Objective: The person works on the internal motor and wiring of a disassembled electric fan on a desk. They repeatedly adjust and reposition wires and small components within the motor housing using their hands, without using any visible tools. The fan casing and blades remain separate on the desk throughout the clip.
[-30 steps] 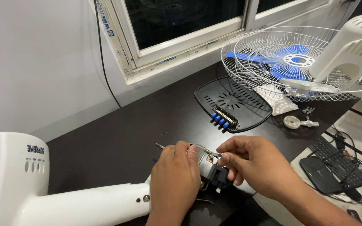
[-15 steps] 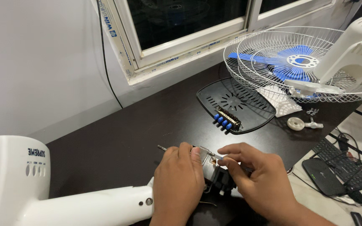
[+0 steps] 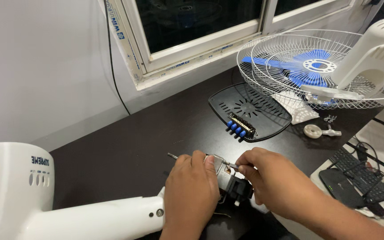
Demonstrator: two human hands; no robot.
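Both hands worked at a small motor on the dark bench.

The left hand was clamped around the motor, which lay at the end of the white stand. The right hand, just right of the motor, pinched a thin metal piece at its top. Beyond the motor lay a black cover with blue buttons, and behind that the fan cage.

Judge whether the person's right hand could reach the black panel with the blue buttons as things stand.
Probably yes: the right hand is busy at the small motor part, but only bare dark table lies between it and the black panel.
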